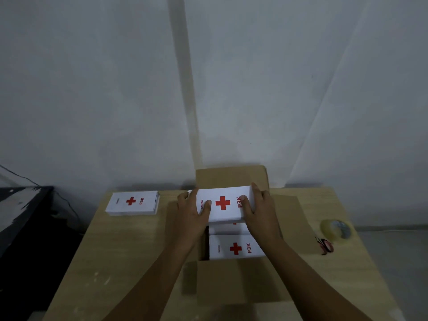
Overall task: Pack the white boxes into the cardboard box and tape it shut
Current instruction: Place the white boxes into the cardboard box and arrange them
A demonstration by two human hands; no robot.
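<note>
An open cardboard box [231, 281] stands in the middle of the table with its flaps spread out. My left hand [193, 212] and my right hand [260, 210] grip the two ends of a white box with a red cross [223, 206], held over the far half of the opening. Inside the carton, near me, lies another white box [236, 247], and a further one [228, 228] shows partly beneath the held box. A small stack of white boxes [132, 202] sits at the table's far left.
A roll of clear tape [337, 229] lies at the right side of the wooden table [111, 251], with red-handled scissors [325, 246] just in front of it. A grey wall rises behind the table. Something dark [20, 216] stands to the left.
</note>
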